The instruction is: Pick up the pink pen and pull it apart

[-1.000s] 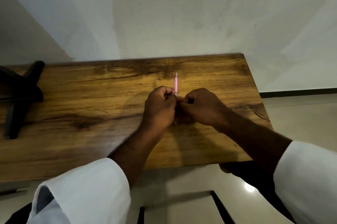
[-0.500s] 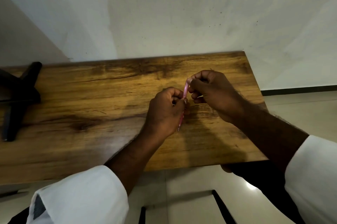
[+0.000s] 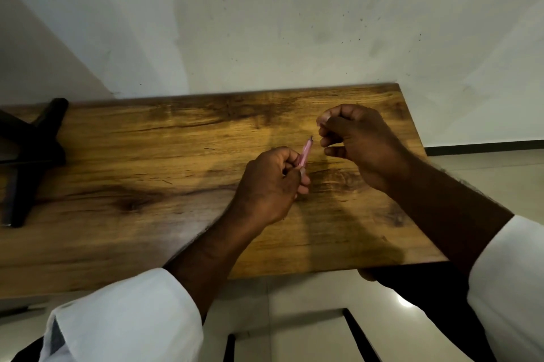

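Note:
My left hand (image 3: pixel 272 185) grips a slim pink pen (image 3: pixel 305 152) above the wooden table (image 3: pixel 147 155). The pen points up and to the right, and its dark tip sticks out past my fingers. My right hand (image 3: pixel 357 142) hovers just right of that tip, a small gap away. Its fingers are curled and the thumb is pressed to the forefinger. I see nothing between them. Both forearms come out of white sleeves.
A black X-shaped stand (image 3: pixel 26 155) sits on the table's far left. A pale wall (image 3: pixel 294 23) runs behind the table. The table's right edge (image 3: pixel 412 132) drops to a light tiled floor (image 3: pixel 485 167). Dark bars (image 3: pixel 359 335) show below the near edge.
My hands were together on the pen. My right hand has since let go and pulled up and to the right. My left hand keeps the pen, now tilted to the right.

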